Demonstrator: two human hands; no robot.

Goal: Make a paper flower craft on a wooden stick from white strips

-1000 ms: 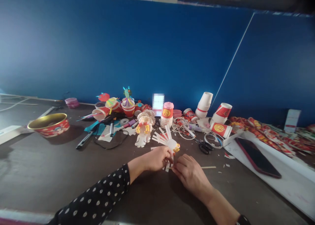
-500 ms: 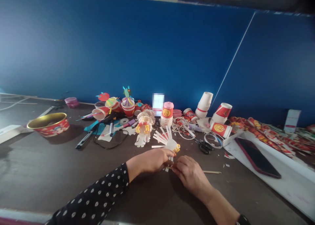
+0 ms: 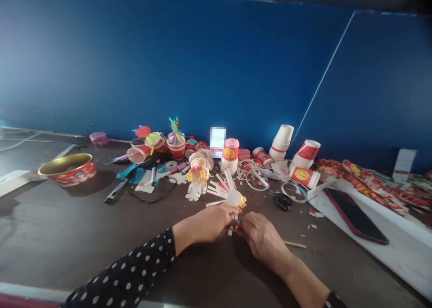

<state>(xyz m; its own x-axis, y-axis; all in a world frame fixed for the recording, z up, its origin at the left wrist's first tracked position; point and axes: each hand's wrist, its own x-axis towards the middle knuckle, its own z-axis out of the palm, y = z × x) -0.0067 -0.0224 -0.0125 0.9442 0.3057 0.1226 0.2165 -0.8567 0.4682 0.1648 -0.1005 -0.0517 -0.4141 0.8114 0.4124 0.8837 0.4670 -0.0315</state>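
A cut paper cup [image 3: 233, 197] lies at the middle of the dark table, its white strips fanned out around a round base, with a yellow curled piece at its right. My left hand [image 3: 218, 220] is closed on its near strips, fingertips just below the base. Close by on the right, my right hand [image 3: 259, 234] has its fingers pinched together at the end of a strip. A thin wooden stick [image 3: 295, 244] passes out from beneath the right hand; its other end is hidden.
Behind the hands stand a paper figure [image 3: 198, 175] and a stack of cups [image 3: 230, 153]. Black scissors [image 3: 282, 201] lie to the right, beside a white tray [image 3: 405, 258] with a phone [image 3: 356, 216]. A red and gold bowl [image 3: 69, 171] sits at the left.
The paper strips have turned slightly, their left ends lower. The stick's visible end has shifted a little right and down. Both hands stay almost in place.
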